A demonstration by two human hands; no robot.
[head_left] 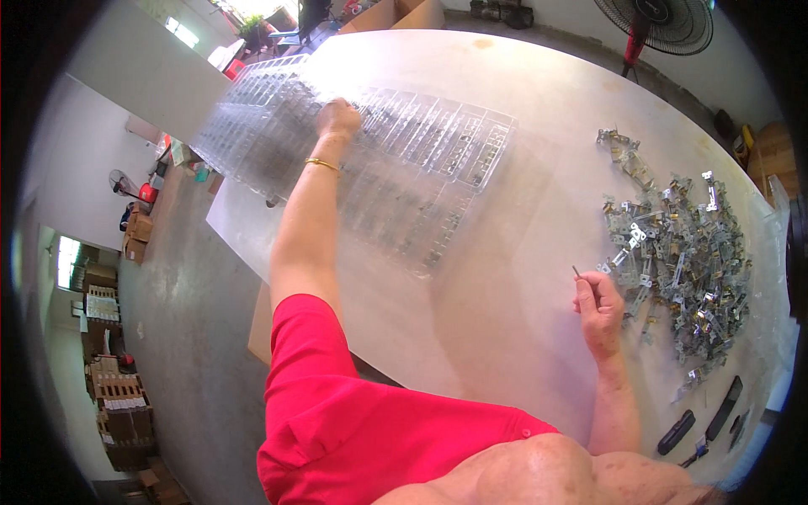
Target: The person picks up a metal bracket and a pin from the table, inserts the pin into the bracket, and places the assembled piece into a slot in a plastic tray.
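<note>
My left arm reaches far out across the table to the clear plastic compartment trays [510, 135]. My left hand [338, 118] is closed above them, its fingers curled; glare and the hand itself hide what is in it, if anything. Small metal parts sit in rows in the tray compartments. Between the thumb and fingers of my right hand [599, 313] a short thin dark rod [576, 271] is pinched, its tip pointing up and away. Just right of that hand lies a heap of small metal brackets [686, 269], silvery with some brass-coloured pieces.
The pale table [505, 337] carries everything. Near its right front corner lie a black-handled tool [676, 432] and a long black object [724, 408]. A clear plastic sheet [770, 286] borders the heap. Beyond the table stand a fan [656, 21] and a cardboard box [396, 15].
</note>
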